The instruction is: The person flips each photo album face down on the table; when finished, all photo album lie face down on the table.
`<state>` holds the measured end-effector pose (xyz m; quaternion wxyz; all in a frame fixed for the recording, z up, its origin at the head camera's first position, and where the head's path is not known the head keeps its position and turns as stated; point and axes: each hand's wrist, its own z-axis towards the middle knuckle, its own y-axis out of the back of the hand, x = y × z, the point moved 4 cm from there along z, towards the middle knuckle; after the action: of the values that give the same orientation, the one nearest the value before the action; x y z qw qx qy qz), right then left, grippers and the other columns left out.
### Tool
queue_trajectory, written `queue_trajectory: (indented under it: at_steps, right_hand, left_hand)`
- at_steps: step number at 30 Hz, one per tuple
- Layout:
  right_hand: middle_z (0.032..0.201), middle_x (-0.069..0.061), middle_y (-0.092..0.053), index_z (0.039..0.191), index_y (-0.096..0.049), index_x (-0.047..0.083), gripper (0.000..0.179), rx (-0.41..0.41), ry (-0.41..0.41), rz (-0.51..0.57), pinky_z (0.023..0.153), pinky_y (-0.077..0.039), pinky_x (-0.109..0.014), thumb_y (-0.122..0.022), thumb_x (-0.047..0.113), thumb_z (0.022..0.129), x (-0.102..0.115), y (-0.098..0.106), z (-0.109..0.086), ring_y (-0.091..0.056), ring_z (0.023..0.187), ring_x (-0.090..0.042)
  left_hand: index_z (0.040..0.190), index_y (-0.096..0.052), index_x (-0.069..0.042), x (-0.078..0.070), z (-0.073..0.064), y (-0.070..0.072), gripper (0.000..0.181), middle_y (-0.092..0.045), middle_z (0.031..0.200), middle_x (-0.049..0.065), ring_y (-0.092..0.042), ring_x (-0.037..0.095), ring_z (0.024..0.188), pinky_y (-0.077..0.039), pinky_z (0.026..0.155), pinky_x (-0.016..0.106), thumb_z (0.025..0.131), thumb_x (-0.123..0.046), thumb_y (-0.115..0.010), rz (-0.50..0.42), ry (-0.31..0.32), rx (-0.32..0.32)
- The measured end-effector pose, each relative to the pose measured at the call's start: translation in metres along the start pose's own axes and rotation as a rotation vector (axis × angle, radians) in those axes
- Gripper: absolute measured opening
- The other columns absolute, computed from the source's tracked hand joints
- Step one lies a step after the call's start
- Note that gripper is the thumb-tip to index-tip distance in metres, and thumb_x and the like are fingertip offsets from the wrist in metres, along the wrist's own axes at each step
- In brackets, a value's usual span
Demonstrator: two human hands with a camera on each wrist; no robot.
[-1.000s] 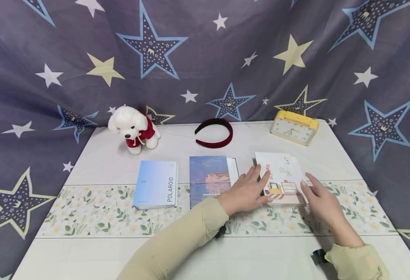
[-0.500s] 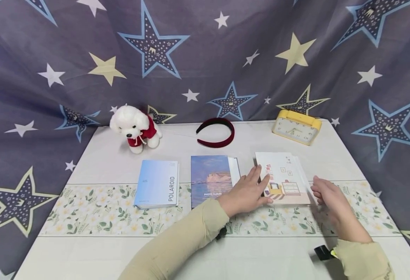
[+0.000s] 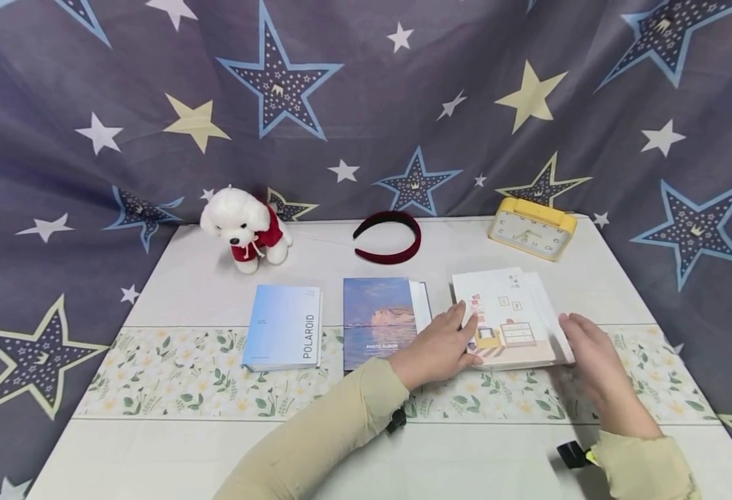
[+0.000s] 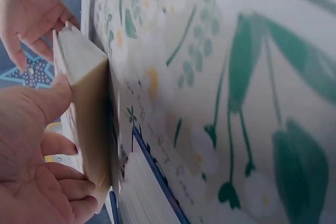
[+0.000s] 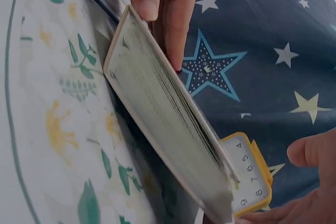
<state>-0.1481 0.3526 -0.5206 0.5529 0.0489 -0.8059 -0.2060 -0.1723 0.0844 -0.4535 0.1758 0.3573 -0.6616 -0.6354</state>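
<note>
A thick white album (image 3: pixel 508 326), its cover drawn with furniture and picture frames, lies at the right of the table. My left hand (image 3: pixel 437 344) rests along its left side, thumb near the front corner and fingers spread over the spine side (image 4: pixel 92 124). At the right edge, my right hand (image 3: pixel 597 354) touches the album, its fingers partly hidden behind it; the thumb stands apart from the cover in the right wrist view. Below the cover, the page block (image 5: pixel 157 98) shows. A blue photo album (image 3: pixel 375 319) with a sea-cliff picture lies just left of my left hand.
A light-blue Polaroid album (image 3: pixel 283 325) lies farther left. Along the back are a white toy dog (image 3: pixel 241 226) in red, a dark red headband (image 3: pixel 397 253) and a yellow alarm clock (image 3: pixel 531 229). A star-patterned curtain (image 3: pixel 366 104) hangs behind the table.
My right hand drew away from the white album's right edge, then came back to it. The album has turned slightly, its front right corner reaching farther right. My left hand stays nearly still.
</note>
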Motion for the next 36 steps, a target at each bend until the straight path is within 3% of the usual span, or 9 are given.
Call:
queue_trajectory:
  at_steps: [5,10,12,17,20,23,26,29,36]
  right_hand:
    - [0.160,-0.025,-0.003,0.157,0.000,0.007,0.095,-0.012,0.014,-0.037,0.111,-0.014,-0.063,-0.032,0.070,0.093,0.026,-0.006,-0.020,-0.005,0.145,-0.045]
    - [0.159,-0.027,-0.007,0.156,0.000,0.004,0.090,-0.011,0.072,-0.022,0.113,-0.015,-0.058,-0.032,0.064,0.096,0.057,-0.014,-0.045,-0.009,0.145,-0.043]
    - [0.158,-0.028,-0.008,0.155,-0.002,0.002,0.086,-0.020,0.102,-0.021,0.113,-0.016,-0.057,-0.032,0.059,0.099,0.071,-0.017,-0.056,-0.010,0.145,-0.043]
    - [0.160,-0.024,-0.011,0.155,-0.009,0.000,0.078,-0.022,0.197,0.033,0.116,-0.015,-0.053,-0.036,0.049,0.102,0.081,-0.027,-0.063,-0.010,0.147,-0.038]
    - [0.159,-0.024,-0.014,0.155,-0.012,-0.001,0.073,-0.008,0.241,0.060,0.115,-0.017,-0.051,-0.039,0.042,0.104,0.092,-0.033,-0.071,-0.011,0.147,-0.037]
    - [0.157,-0.024,-0.019,0.155,-0.012,0.001,0.070,0.018,0.280,0.063,0.111,-0.032,-0.041,-0.043,0.038,0.104,0.102,-0.038,-0.078,-0.021,0.143,-0.039]
    - [0.155,-0.026,-0.024,0.156,-0.012,0.005,0.069,0.043,0.324,0.054,0.095,-0.047,-0.023,-0.046,0.033,0.103,0.105,-0.043,-0.081,-0.036,0.135,-0.041]
    - [0.153,-0.027,-0.028,0.157,-0.013,0.008,0.069,0.062,0.371,0.063,0.082,-0.048,-0.013,-0.050,0.028,0.102,0.107,-0.047,-0.085,-0.043,0.127,-0.040]
    - [0.154,-0.021,-0.030,0.156,-0.019,0.012,0.064,0.090,0.465,0.054,0.085,-0.048,-0.017,-0.051,0.020,0.101,0.109,-0.057,-0.093,-0.046,0.125,-0.038]
  left_hand:
    - [0.155,-0.025,-0.008,-0.002,-0.002,0.000,0.073,-0.012,0.161,0.019,-0.017,0.026,0.147,-0.019,0.116,0.030,0.099,-0.046,-0.051,-0.108,0.076,0.028]
    - [0.154,-0.027,-0.008,-0.002,-0.002,0.000,0.071,-0.014,0.160,0.018,-0.026,0.027,0.144,-0.027,0.113,0.031,0.099,-0.047,-0.050,-0.273,0.162,0.030]
    - [0.154,-0.028,-0.009,-0.001,-0.002,-0.001,0.071,-0.016,0.160,0.018,-0.030,0.028,0.142,-0.031,0.112,0.032,0.099,-0.048,-0.050,-0.355,0.187,0.025]
    - [0.153,-0.033,-0.012,0.001,-0.003,0.000,0.071,-0.021,0.159,0.016,-0.032,0.033,0.141,-0.033,0.111,0.041,0.096,-0.050,-0.053,-0.579,0.236,-0.001]
    - [0.153,-0.034,-0.014,0.002,-0.004,0.002,0.074,-0.027,0.158,0.015,-0.028,0.032,0.143,-0.029,0.112,0.046,0.093,-0.054,-0.054,-0.719,0.243,-0.038]
    - [0.152,-0.037,-0.017,0.001,-0.003,0.004,0.073,-0.036,0.154,0.011,-0.031,0.027,0.142,-0.030,0.112,0.045,0.092,-0.055,-0.056,-0.877,0.227,-0.084]
    - [0.150,-0.040,-0.019,0.000,-0.003,0.007,0.070,-0.043,0.150,0.005,-0.039,0.021,0.138,-0.034,0.109,0.040,0.092,-0.054,-0.058,-1.047,0.212,-0.107]
    - [0.151,-0.037,-0.019,-0.001,-0.003,0.010,0.072,-0.046,0.148,0.002,-0.043,0.018,0.134,-0.037,0.106,0.036,0.092,-0.055,-0.058,-1.170,0.216,-0.104]
    - [0.155,-0.028,-0.030,-0.005,-0.005,0.016,0.078,-0.040,0.151,-0.004,-0.038,0.018,0.137,-0.034,0.108,0.045,0.090,-0.058,-0.059,-1.227,0.211,-0.071]
